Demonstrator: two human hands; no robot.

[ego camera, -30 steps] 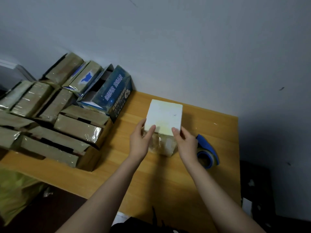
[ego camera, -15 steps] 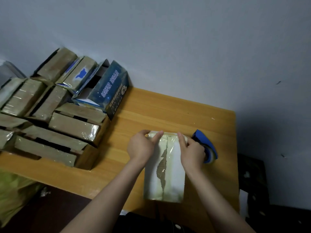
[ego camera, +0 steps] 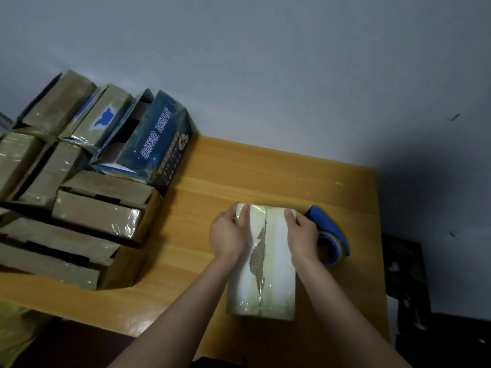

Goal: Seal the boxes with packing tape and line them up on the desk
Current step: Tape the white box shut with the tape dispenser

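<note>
White cardboard box (ego camera: pixel 279 274) w/ torn centre seam lies flat on the wooden table (ego camera: pixel 239 168), nr its front edge. Left hand (ego camera: pixel 228 235) & right hand (ego camera: pixel 303 235) each grip a far corner, thumbs on top. Best: press flaps tight together, then take the blue tape dispenser (ego camera: pixel 332 235) just beside right hand & tape along the seam.
</note>
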